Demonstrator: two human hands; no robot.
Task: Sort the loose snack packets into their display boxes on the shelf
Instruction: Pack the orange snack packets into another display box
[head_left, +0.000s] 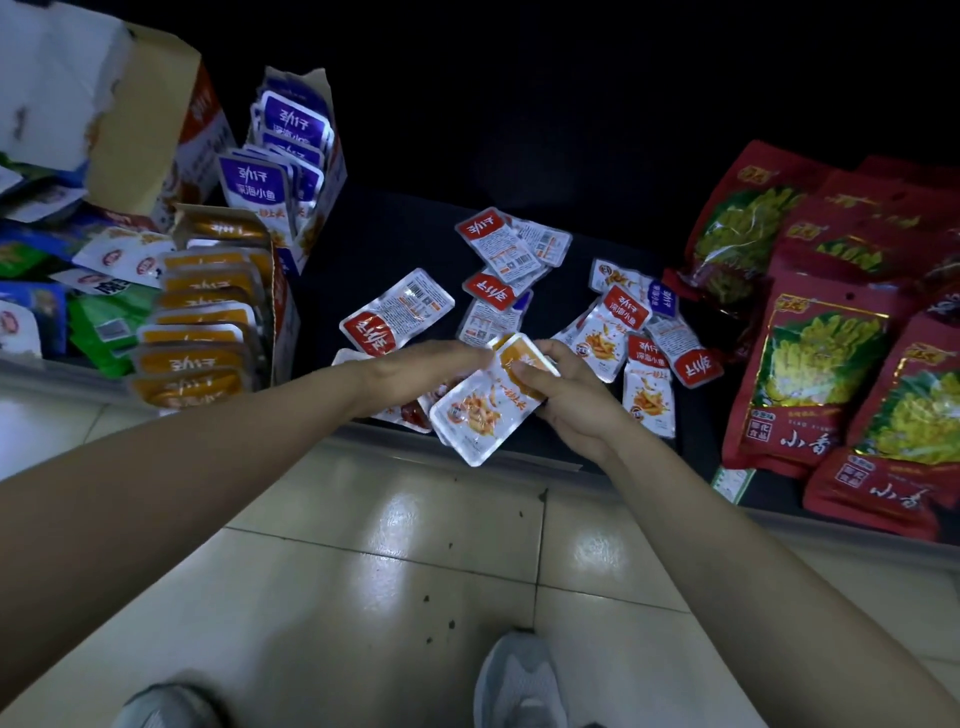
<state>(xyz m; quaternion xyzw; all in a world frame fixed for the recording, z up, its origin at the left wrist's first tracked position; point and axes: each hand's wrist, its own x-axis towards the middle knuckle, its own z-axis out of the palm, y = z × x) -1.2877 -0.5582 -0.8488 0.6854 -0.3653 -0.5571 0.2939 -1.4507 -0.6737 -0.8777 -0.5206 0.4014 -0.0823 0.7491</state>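
Several loose red-topped snack packets lie scattered on the dark shelf. My right hand grips a small stack of orange-topped packets at the shelf's front edge. My left hand reaches flat over the packets beside that stack, its fingertips touching the stack's top end. To the left stands an open display box of orange packets, and behind it a box of purple packets.
Large red bags fill the shelf's right side. Green, blue and white packets and a torn cardboard box crowd the far left. A tiled floor and my two shoes lie below the shelf edge.
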